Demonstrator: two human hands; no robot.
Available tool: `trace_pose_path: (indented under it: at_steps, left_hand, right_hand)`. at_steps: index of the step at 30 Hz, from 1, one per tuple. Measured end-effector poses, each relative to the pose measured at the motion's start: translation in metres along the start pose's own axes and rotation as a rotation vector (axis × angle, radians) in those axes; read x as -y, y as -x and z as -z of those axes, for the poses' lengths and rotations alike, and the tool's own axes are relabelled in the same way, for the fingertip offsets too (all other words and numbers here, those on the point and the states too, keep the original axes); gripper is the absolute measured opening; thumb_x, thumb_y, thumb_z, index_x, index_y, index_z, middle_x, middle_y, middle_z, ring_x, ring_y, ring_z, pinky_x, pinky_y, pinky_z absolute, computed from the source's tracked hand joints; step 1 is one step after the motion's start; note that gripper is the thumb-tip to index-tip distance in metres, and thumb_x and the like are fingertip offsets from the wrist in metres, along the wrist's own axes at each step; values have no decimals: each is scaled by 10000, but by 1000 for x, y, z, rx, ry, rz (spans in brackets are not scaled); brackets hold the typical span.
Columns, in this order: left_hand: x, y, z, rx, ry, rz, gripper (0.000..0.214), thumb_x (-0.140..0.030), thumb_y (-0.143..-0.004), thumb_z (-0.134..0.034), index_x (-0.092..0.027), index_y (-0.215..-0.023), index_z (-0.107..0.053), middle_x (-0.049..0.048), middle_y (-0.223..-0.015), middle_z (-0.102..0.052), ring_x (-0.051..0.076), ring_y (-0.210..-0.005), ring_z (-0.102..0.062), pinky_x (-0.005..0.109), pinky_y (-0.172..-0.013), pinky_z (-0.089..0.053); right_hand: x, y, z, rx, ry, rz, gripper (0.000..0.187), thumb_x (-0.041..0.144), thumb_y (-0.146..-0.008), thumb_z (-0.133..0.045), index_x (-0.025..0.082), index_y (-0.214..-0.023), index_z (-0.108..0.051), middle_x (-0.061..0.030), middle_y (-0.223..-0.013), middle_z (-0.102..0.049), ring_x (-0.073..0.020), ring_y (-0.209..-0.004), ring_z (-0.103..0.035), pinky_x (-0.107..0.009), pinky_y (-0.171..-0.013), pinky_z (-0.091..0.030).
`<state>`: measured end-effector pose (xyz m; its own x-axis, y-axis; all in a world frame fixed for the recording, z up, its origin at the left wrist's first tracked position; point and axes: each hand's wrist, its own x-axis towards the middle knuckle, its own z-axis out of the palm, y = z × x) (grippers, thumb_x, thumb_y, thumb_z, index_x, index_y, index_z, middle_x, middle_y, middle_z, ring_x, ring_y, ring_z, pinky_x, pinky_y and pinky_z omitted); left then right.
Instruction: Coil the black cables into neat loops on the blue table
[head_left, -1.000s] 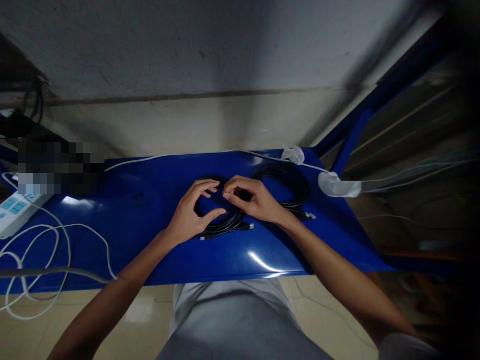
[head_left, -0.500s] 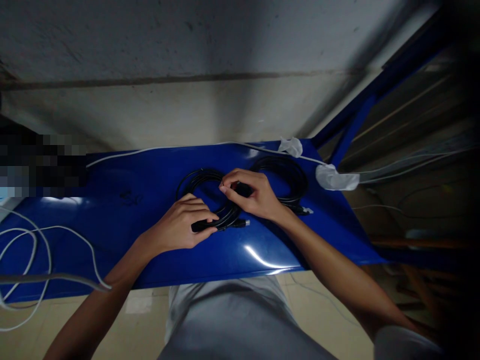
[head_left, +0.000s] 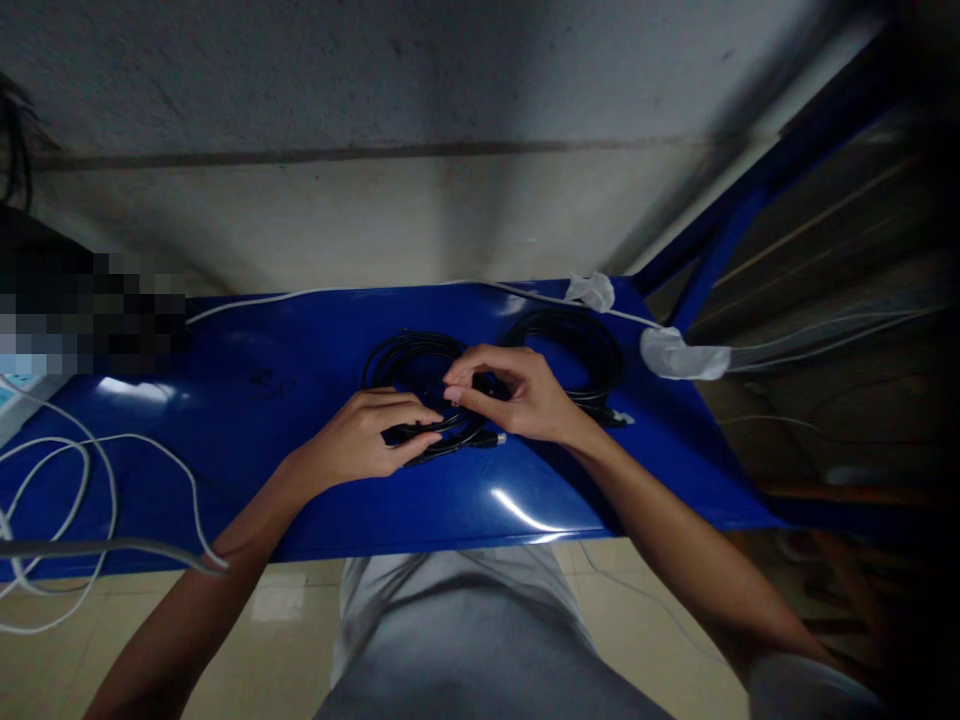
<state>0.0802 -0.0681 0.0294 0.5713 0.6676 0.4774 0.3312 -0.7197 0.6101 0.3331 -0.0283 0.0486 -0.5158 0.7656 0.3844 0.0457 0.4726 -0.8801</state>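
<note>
A coiled black cable [head_left: 411,345] lies on the blue table in front of me, its plug with a pale metal tip [head_left: 491,440] pointing right. My left hand [head_left: 379,432] is curled round the near left side of this coil, thumb below and fingers above. Over the coil's right side, my right hand [head_left: 517,393] has thumb and index finger brought together in a pinch. What sits between those fingertips is too small to make out. A second black cable coil [head_left: 600,345] rests just right of my right hand, partly hidden by it.
The blue table [head_left: 315,535] stands against a grey wall. A white cord [head_left: 300,294] runs along its back edge to white plastic wrappings [head_left: 682,355] at right. Loose white cable loops [head_left: 112,480] lie at left, near my left forearm. A blue frame post [head_left: 712,265] rises at the right.
The fingers of my right hand have shifted slightly down and parted a little over the coil. My left hand stays at the coil's near side. The view has moved slightly.
</note>
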Motion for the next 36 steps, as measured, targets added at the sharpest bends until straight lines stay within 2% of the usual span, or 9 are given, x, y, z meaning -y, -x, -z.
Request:
trace_pose_path:
  at_steps: [3, 8, 14, 20, 22, 26, 30, 36]
  left_hand:
    - [-1, -2, 1, -21, -6, -20, 163, -199, -950, -824, -231, -1110, -829, 59, -991, -845, 203, -850, -818, 313, -812, -665]
    - [-2, -4, 2, -60, -38, -83, 155, -192, -950, -823, -213, -1103, -815, 67, -1013, -850, 182, -846, -819, 277, -793, -662]
    - [-1, -2, 4, -145, -74, -71, 155, -239, -929, -853, -207, -1074, -806, 42, -891, -825, 151, -739, -774, 247, -712, -630]
    - [2, 1, 3, -201, -105, -30, 189, -283, -927, -861, -203, -1080, -785, 50, -930, -829, 150, -741, -767, 253, -728, -631]
    - [4, 3, 2, -177, -94, -19, 216, -312, -924, -868, -204, -1087, -776, 46, -925, -821, 146, -734, -758, 242, -710, -621]
    - [8, 5, 0, -26, -69, 18, 362, -378, -890, -907, -224, -1178, -750, 50, -991, -810, 164, -805, -774, 246, -736, -626]
    - [9, 7, -4, 85, -91, 35, 333, -305, -926, -856, -250, -1232, -736, 51, -1036, -814, 195, -893, -801, 284, -823, -642]
    - [7, 6, -4, 37, -127, -4, 314, -204, -927, -791, -246, -1231, -721, 45, -1021, -813, 182, -848, -797, 273, -796, -633]
  right_hand:
    - [-1, -2, 3, 81, -2, 3, 238, 367, -1007, -781, 191, -1165, -812, -84, -1023, -783, -188, -865, -730, -327, -805, -605]
    - [5, -4, 7, 163, 18, 20, 252, 383, -1023, -762, 219, -1196, -842, -81, -1037, -782, -193, -905, -732, -317, -811, -591]
    - [11, -3, 9, 140, 61, 26, 312, 373, -1001, -793, 217, -1270, -825, -50, -941, -785, -190, -885, -711, -341, -881, -567]
    - [8, -4, 12, 147, 19, 5, 280, 431, -962, -831, 220, -1144, -859, -71, -1010, -808, -196, -896, -734, -350, -867, -588]
    - [8, -4, 13, 168, 0, 0, 284, 436, -951, -842, 221, -1136, -860, -77, -1023, -820, -206, -914, -751, -357, -875, -597]
    - [9, -5, 13, 176, -41, -29, 275, 405, -934, -860, 204, -1123, -856, -86, -1041, -833, -217, -951, -774, -357, -884, -605]
    - [9, -5, 14, 162, -36, -60, 289, 404, -925, -866, 193, -1121, -852, -80, -1002, -834, -211, -928, -774, -352, -878, -605]
    - [7, -4, 15, 202, -31, -44, 274, 400, -912, -882, 210, -1109, -860, -74, -1038, -842, -219, -954, -792, -355, -893, -617]
